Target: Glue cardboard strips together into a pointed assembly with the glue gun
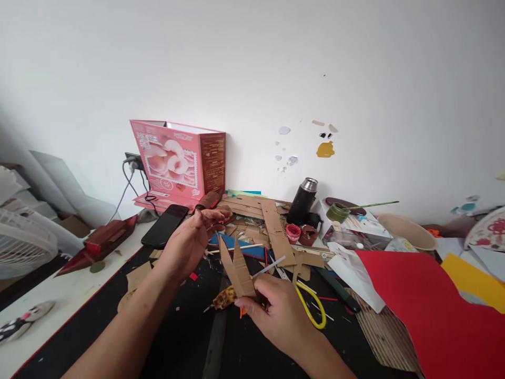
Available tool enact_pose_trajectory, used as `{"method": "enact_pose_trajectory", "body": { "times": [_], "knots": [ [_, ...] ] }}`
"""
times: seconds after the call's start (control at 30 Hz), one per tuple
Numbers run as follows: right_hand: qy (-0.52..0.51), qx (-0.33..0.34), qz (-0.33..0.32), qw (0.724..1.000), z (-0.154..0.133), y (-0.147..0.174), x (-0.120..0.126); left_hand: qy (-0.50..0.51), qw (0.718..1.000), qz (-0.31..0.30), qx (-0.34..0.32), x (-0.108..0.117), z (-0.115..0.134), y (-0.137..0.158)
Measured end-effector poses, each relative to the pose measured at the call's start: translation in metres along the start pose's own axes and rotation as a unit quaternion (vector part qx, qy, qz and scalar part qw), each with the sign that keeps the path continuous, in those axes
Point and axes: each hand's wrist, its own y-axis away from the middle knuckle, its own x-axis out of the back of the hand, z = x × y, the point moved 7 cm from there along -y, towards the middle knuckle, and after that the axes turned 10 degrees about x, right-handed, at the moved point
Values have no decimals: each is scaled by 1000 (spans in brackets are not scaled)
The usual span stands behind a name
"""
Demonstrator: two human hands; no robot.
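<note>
- My right grip (280,300) pinched the forked cardboard piece (243,278) at its base, the thumb laid along the near side and the fingers tucked behind, partly out of sight.
- The piece lay to the left of that grip and a little beyond it; its long axis ran from my thumb up and away from me, leaning left, with the two pointed prongs at the far end.
- The prongs stood apart, a narrow V between them, and pointed away from my palm.
- My left grip (194,237) was raised to the left of the prong tips and slightly farther out, a gap between. Its fingers reached to the right, loosely spread, and I could see nothing in them; whether they touched the brown objects behind them, I could not tell.
- So my right hand was on the base, while my left was the nearer one to the free points.
- Just left of my right thumb, low by the base, lay a mottled yellow-brown thing (224,298), its thin tip pointing left.
- The yellow-handled scissors (324,317) lay on the table (177,337) just to the right of my right grip, the handle loop nearest my knuckles.
</note>
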Motion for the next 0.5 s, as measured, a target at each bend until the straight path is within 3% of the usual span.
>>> {"method": "enact_pose_trajectory", "body": {
  "times": [0.23, 0.5],
  "knots": [
    [24, 8, 0, 1000, -1, -1, 1, -64, 995, -81, -13, -7, 11, 6],
    [23, 10, -4, 1000, -1, -1, 0, -97, 991, -91, 12, -7, 7, 11]
  ]
}}
